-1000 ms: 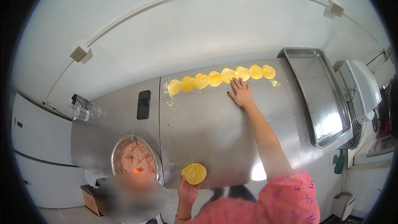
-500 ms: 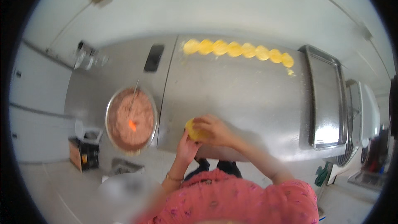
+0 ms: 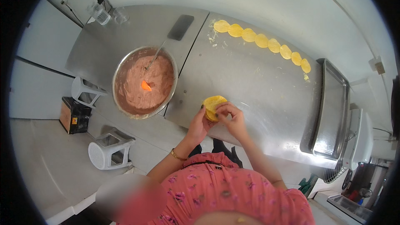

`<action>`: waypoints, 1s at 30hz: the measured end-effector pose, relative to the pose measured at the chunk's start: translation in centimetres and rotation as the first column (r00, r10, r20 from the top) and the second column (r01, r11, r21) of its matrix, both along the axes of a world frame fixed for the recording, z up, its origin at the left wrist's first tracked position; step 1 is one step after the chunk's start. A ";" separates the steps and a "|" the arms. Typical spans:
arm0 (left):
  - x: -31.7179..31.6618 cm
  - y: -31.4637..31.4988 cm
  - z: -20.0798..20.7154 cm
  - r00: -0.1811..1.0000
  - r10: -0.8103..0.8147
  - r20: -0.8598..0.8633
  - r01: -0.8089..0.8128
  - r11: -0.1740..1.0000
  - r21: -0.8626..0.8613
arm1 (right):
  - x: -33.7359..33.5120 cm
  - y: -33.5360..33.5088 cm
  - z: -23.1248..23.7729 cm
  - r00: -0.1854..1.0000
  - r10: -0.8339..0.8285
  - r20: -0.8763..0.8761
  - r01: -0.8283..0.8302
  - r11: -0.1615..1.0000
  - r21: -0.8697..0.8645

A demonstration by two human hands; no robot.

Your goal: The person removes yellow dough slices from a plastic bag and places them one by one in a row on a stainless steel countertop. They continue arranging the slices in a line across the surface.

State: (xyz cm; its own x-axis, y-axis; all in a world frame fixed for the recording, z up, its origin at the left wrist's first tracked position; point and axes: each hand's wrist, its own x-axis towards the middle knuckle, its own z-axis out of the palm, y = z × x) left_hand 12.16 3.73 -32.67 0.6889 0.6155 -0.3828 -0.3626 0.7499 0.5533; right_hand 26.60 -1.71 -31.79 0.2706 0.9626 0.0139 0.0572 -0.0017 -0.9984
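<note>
My left hand (image 3: 201, 125) holds a stack of thin round yellow dumpling wrappers (image 3: 213, 103) over the table's front edge. At the stack's right side, the fingers of my right hand (image 3: 232, 116) are bent and pinch its edge; how many wrappers they have hold of is hidden. Along the far side of the steel table (image 3: 250, 75), a slanting row of yellow wrappers (image 3: 261, 40) lies flat, each touching or slightly overlapping its neighbour. Left of my hands stands a big metal bowl (image 3: 172, 93) of pink ground-meat filling (image 3: 137, 87), with a thin metal utensil (image 3: 155, 56) and an orange piece (image 3: 146, 86) in it.
A dark phone (image 3: 181, 27) lies beyond the bowl. Metal trays (image 3: 331, 112) sit at the table's right end, near a white scale-like device (image 3: 359, 139). Glasses (image 3: 99, 13) stand far left. White stools (image 3: 109, 152) and a black box (image 3: 76, 116) are on the floor.
The view has turned and shifted. My right hand has drawn back from over the stack to its right edge, so more of the top wrapper shows. The row looks the same.
</note>
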 end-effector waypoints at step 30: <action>4.4 -0.5 0.4 0.961 -0.070 -0.266 0.071 0.997 -0.005 | 45.9 -2.5 -2.4 0.602 -0.784 -0.153 0.793 0.609 0.006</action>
State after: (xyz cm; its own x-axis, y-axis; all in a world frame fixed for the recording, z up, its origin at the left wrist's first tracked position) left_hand 16.57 3.22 -32.32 0.6044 0.5714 -0.5552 -0.1485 0.7654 0.6261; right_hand 72.53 -4.17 -34.16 0.9279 0.3721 -0.0216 -0.0548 0.0789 -0.9954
